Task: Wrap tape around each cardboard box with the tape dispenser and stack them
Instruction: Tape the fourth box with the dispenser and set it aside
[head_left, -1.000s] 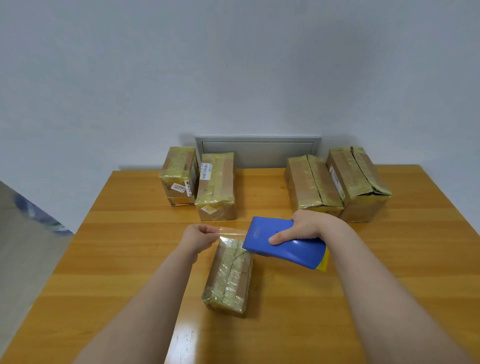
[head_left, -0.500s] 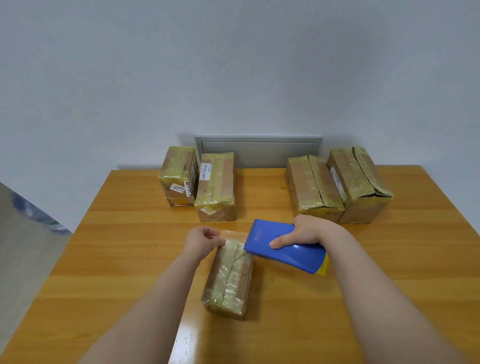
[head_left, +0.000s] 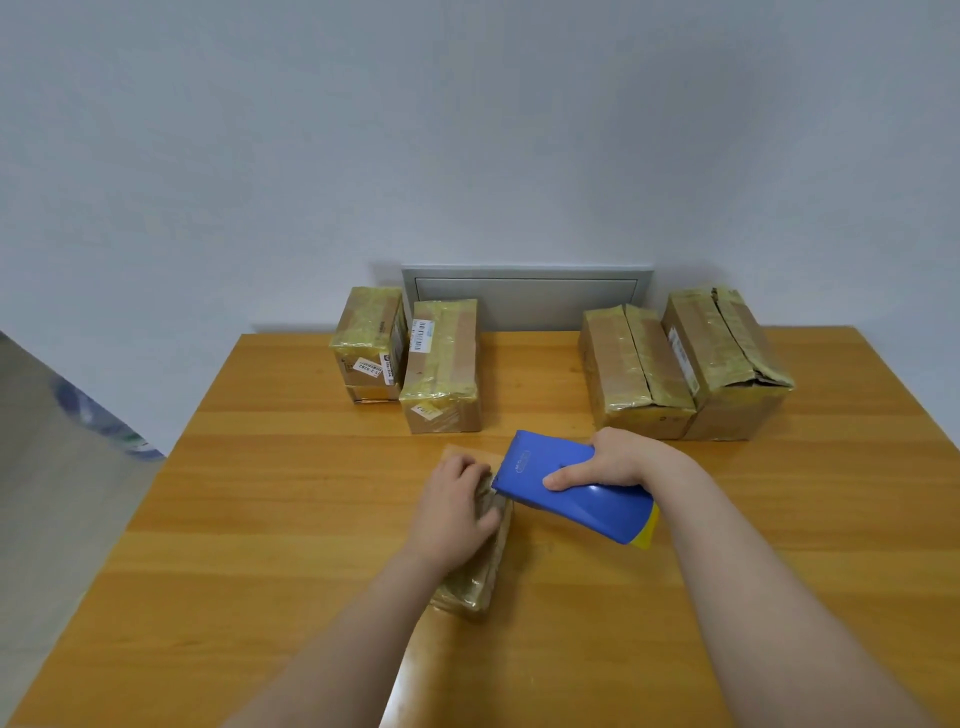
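A small tape-wrapped cardboard box (head_left: 475, 582) lies lengthwise at the table's middle. My left hand (head_left: 457, 501) lies on its far end, fingers curled over the edge and thumb on the top, hiding that end. A clear strip of tape (head_left: 467, 453) shows just beyond the knuckles. My right hand (head_left: 610, 460) grips a blue tape dispenser (head_left: 561, 483) with a yellow rear tip. Its front edge sits right beside my left hand, above the box's far right corner.
Two taped boxes (head_left: 441, 364) stand at the back left and two larger ones (head_left: 680, 364) at the back right of the wooden table (head_left: 779, 519). A grey wall panel (head_left: 524, 296) is behind them. The table's left edge drops to the floor.
My left hand, which held the tape end up in the air, has come down onto the box's far end. The dispenser has dropped slightly with it.
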